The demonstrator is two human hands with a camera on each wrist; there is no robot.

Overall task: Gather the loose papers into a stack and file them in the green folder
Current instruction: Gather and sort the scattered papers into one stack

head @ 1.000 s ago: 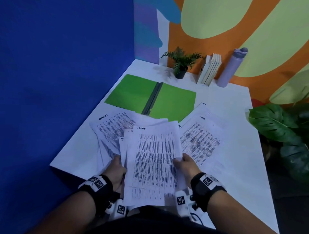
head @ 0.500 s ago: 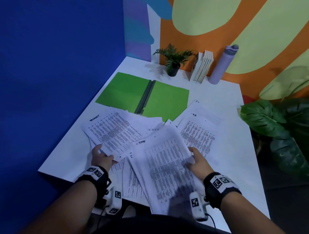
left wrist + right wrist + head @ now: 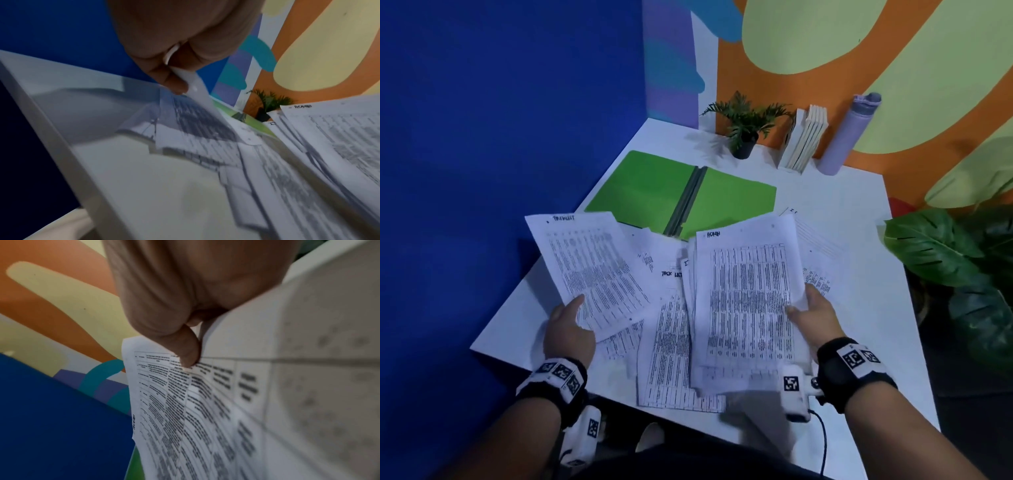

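Note:
The green folder (image 3: 681, 195) lies open and flat toward the back of the white table (image 3: 859, 274). My right hand (image 3: 811, 315) grips a lifted bundle of printed papers (image 3: 746, 301) by its right edge, thumb on top (image 3: 187, 350). My left hand (image 3: 568, 325) pinches the bottom edge of a single printed sheet (image 3: 592, 270), raised off the table at the left; in the left wrist view that sheet (image 3: 195, 84) sits between thumb and fingers. More loose papers (image 3: 667, 342) lie on the table between my hands, and others (image 3: 818, 236) lie beyond the bundle at the right.
A small potted plant (image 3: 744, 132), a row of books (image 3: 804, 138) and a lilac bottle (image 3: 847, 135) stand along the back wall. A large leafy plant (image 3: 959, 270) crowds the table's right edge. A blue wall borders the left side.
My left hand has taken one sheet from the left pile and lifted it. My right hand has raised the bundle and shifted it to the right, away from the left hand.

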